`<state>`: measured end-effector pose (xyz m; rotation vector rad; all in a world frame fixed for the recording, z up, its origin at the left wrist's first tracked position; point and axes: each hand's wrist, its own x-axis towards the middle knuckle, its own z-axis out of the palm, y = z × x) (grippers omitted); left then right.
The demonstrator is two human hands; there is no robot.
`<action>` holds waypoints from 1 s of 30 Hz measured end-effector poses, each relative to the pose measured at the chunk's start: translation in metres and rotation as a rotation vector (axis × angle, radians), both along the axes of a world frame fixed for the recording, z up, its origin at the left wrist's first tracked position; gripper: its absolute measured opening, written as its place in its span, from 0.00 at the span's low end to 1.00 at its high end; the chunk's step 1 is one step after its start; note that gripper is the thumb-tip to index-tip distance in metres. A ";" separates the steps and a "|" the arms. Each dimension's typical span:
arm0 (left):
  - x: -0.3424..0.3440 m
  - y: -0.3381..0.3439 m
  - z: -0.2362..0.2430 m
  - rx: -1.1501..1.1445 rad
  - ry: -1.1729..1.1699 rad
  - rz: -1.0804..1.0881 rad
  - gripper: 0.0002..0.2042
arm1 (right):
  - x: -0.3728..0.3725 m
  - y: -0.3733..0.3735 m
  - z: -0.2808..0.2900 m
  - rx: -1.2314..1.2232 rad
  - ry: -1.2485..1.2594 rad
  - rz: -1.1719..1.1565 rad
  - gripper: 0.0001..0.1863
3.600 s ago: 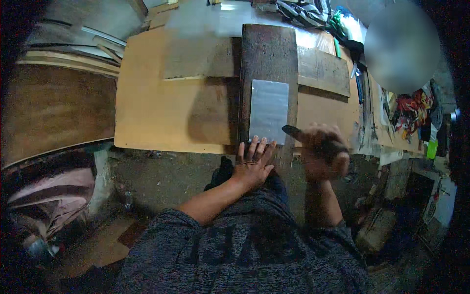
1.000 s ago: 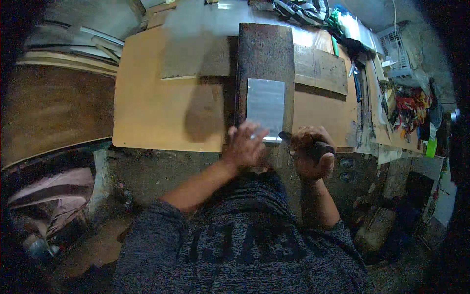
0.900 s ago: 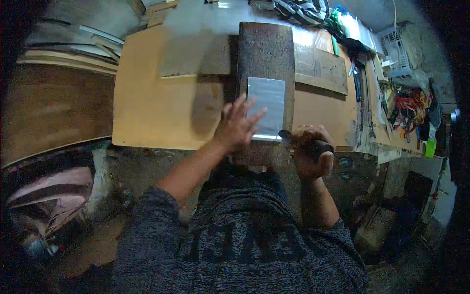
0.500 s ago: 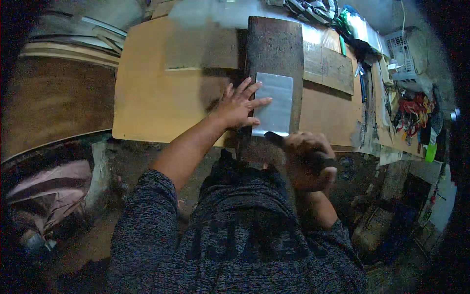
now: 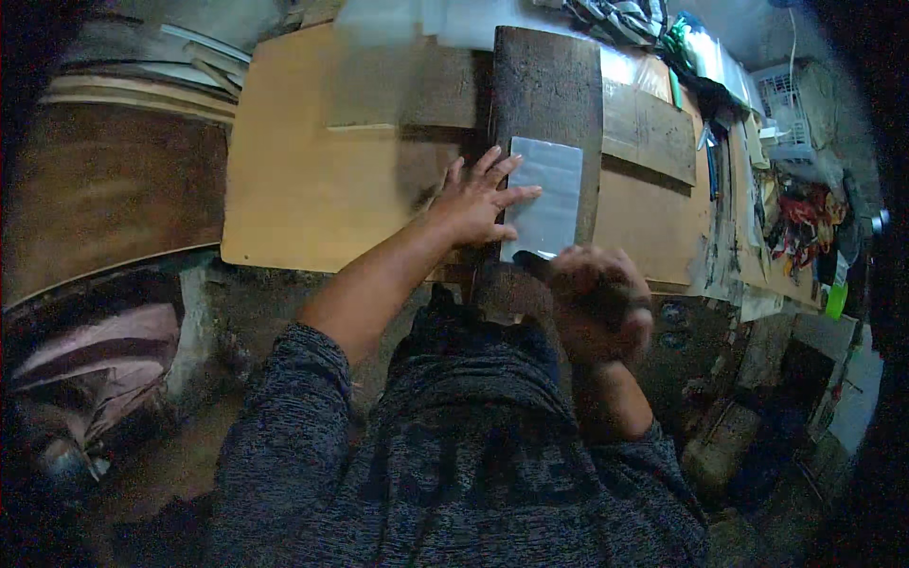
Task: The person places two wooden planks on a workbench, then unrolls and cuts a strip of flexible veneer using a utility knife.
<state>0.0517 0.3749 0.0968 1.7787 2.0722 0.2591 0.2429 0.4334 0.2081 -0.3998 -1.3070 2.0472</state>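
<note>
Lying above and right of the frame's centre, the pale sheet [image 5: 555,208] runs lengthwise up the dark board [image 5: 549,85], the left hand [image 5: 469,209] spread over its left edge, grasping nothing, the right hand [image 5: 604,305] closed round a dark tool [image 5: 532,265] by the sheet's lower end.

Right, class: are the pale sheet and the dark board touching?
Touching. The head view shows the pale sheet lying flat on the dark board, no gap at its visible edges, the left hand spread over its left side.
</note>
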 end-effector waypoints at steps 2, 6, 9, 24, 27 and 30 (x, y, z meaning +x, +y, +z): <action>-0.001 -0.003 -0.002 0.012 -0.008 0.011 0.38 | 0.005 -0.004 0.016 -0.008 0.233 0.032 0.35; 0.001 0.002 0.002 0.015 -0.009 0.007 0.39 | 0.018 0.011 -0.013 0.116 -0.023 0.049 0.38; 0.000 0.001 -0.002 -0.018 0.007 -0.003 0.39 | 0.019 0.011 -0.013 0.031 0.002 0.007 0.37; -0.002 0.001 -0.005 0.036 -0.004 -0.008 0.37 | 0.039 0.022 -0.014 -0.005 0.213 -0.085 0.30; -0.001 0.002 -0.002 -0.030 0.024 0.000 0.37 | 0.039 0.024 -0.014 -0.176 0.301 -0.127 0.31; -0.002 0.001 -0.001 0.006 0.014 -0.015 0.38 | 0.047 0.025 -0.008 -0.271 0.422 -0.124 0.32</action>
